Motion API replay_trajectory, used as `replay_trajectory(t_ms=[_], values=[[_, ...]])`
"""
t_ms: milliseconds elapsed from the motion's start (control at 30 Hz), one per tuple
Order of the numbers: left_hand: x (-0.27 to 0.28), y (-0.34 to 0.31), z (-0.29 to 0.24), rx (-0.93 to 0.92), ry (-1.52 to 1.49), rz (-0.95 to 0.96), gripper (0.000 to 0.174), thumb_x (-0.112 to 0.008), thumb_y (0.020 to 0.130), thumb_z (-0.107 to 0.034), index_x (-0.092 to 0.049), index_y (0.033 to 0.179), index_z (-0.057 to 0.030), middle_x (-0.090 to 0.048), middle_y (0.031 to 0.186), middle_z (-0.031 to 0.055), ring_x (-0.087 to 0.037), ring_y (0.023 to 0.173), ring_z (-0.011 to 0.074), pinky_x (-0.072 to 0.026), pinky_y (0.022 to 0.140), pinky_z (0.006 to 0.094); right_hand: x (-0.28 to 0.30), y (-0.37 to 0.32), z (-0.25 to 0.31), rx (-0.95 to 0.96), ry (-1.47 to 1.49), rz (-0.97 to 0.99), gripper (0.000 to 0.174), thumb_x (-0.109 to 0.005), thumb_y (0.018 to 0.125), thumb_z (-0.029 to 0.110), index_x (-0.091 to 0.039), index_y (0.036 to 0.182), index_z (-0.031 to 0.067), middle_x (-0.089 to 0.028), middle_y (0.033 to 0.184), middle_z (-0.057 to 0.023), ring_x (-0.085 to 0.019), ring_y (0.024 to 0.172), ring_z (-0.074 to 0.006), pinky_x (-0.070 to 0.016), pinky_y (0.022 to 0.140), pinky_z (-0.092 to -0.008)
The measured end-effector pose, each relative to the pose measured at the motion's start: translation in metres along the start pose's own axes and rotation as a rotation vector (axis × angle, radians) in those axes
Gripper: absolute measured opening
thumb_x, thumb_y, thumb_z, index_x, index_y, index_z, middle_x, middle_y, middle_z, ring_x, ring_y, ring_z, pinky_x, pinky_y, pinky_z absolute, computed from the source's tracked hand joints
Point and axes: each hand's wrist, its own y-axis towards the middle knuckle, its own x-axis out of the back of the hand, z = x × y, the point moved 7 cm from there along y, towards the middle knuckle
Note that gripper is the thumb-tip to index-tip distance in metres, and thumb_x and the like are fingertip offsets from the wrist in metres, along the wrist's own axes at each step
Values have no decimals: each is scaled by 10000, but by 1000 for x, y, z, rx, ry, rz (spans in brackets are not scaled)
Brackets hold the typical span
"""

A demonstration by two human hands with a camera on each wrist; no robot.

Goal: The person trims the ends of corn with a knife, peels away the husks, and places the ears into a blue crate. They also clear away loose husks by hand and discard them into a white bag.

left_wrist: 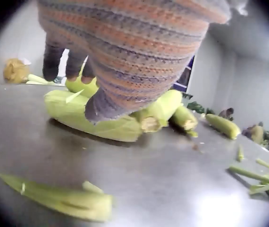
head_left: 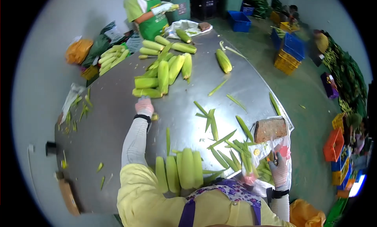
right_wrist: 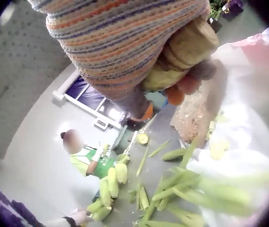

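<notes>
While the right hand [head_left: 280,170], just beside the wooden block [head_left: 270,129], curls its fingers round an orange-handled blade [head_left: 272,148], seemingly held ready to cut, the left hand [head_left: 144,106] reaches well away from the block across the desk [head_left: 106,121]. Its fingers [left_wrist: 54,61] arch, spread, over the nearest ear of corn [left_wrist: 92,120], thumb touching the husk, apparently to draw it closer.

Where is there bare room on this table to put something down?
The table is bare left of the left hand, out to the scrap-strewn edge, and between the lone cob and the far right edge. Crowded: the corn pile, the husk strips by the chopping block, the trimmed cobs.
</notes>
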Motion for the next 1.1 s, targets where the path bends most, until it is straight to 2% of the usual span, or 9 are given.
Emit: replay_trajectory(t_ms=[133,400,467,667,833,933,1000,1067,1100], values=[[-61,91,20,-103,139,-377,381,-443,966,-161,-605,1311,-148,-567,1414,76,-542,1296,263,-469,1007,441,-18,-12,-24,-60,41,-36,595,-730,860,79,-501,1388,-72,-647,1271,-228,-651,1145,-267,-518,940,-352],[-22,72,6,-174,130,-186,340,-729,791,-247,-644,1104,-143,-628,1185,77,-596,1143,266,-468,960,427,-46,-23,-22,-79,31,30,572,-739,858,204,-560,1348,-31,-699,1117,-241,-704,994,-323,-545,851,-376],[-42,51,14,-282,-145,-249,469,-854,629,-336,-658,980,-94,-686,943,127,-673,901,339,-543,800,452,-42,-26,-3,-27,-67,8,576,-739,858,230,-564,1351,-11,-705,1100,-234,-709,965,-321,-547,840,-384],[-66,-71,4,-132,-422,269,805,-894,661,-514,-615,1203,13,-687,1169,231,-656,1084,397,-535,913,477,-44,-33,2,-43,-150,195,643,-669,893,443,-535,1417,94,-710,1021,-205,-688,921,-377,-527,808,-436],[-79,-125,-15,-136,-1021,199,669,-832,797,-422,-606,1220,44,-686,1155,244,-678,1006,354,-543,882,447,-38,-34,7,42,-111,218,624,-645,911,373,-473,1466,147,-697,1026,-225,-677,945,-390,-524,820,-448],[26,-178,-64,-247,-1175,57,516,-683,952,-347,-571,1300,17,-674,1163,212,-669,958,361,-543,838,458,-28,-31,38,177,-22,192,610,-640,925,347,-459,1470,140,-690,1044,-231,-682,954,-384,-530,823,-439],[60,-200,-117,-288,-1534,318,439,-643,972,-302,-566,1298,-18,-667,1168,171,-665,992,324,-544,885,459,-28,-29,59,307,20,195,601,-629,946,354,-446,1474,134,-692,1018,-228,-685,920,-391,-531,802,-445],[66,-241,-184,-66,-2114,1049,369,-603,992,-258,-561,1297,-54,-661,1172,130,-661,1027,287,-544,933,460,-28,-33,74,517,54,94,566,-631,961,366,-460,1437,111,-689,921,-205,-675,825,-411,-529,722,-461],[95,-262,-213,-115,-2204,1006,372,-622,978,-275,-583,1262,-38,-678,1124,128,-675,987,275,-553,912,442,-23,-40,83,590,90,88,559,-628,962,363,-463,1429,104,-687,901,-201,-677,813,-402,-529,707,-456]])
